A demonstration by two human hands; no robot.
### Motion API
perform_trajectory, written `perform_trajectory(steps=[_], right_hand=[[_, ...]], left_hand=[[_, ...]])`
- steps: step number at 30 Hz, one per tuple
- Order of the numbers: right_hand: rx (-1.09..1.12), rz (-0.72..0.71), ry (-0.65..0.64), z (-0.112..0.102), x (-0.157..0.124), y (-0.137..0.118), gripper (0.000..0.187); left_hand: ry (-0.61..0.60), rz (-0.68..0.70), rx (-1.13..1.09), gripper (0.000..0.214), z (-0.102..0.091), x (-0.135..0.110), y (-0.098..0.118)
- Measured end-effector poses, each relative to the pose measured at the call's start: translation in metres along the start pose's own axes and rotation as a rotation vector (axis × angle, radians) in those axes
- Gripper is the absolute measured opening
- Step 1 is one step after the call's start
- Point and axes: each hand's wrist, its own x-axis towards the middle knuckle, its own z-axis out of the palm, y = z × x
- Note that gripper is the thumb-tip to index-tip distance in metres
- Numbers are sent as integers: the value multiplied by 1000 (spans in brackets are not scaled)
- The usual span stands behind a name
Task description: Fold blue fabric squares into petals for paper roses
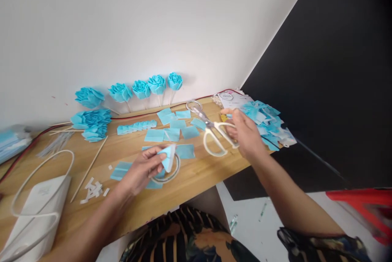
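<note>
My left hand [143,169] pinches a small folded light-blue paper piece [168,157] just above the wooden table [196,174], over a roll of clear tape [167,174]. My right hand [245,133] grips white-handled scissors [214,135] by one handle loop; the closed blades point up-left toward another tape ring [193,104]. Loose blue paper squares [173,131] lie between the two hands.
Blue paper roses on sticks [141,89] lean against the white wall; more blooms [91,121] lie at left. A heap of blue scraps [265,121] sits at the table's right edge. A white paper bag [35,209], a wooden skewer [88,170] and white trimmings [94,190] lie left.
</note>
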Motion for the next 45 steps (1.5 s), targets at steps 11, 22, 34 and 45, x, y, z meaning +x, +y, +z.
perform_trajectory(steps=[11,22,34,45], right_hand=[[-873,-23,-101,-37,21,60,38],[157,82,-582,105,1,32,49],[254,156,-474,115,-2,23,48],[42,122,-687,107,-7,17,47]], left_hand=[[-101,79,-190,36,-10,20,21],[-114,55,-135,42,-14,12,9],[-197,238,-184,35,-17,6,13],[-430,264,431,26,-11,-6,27]])
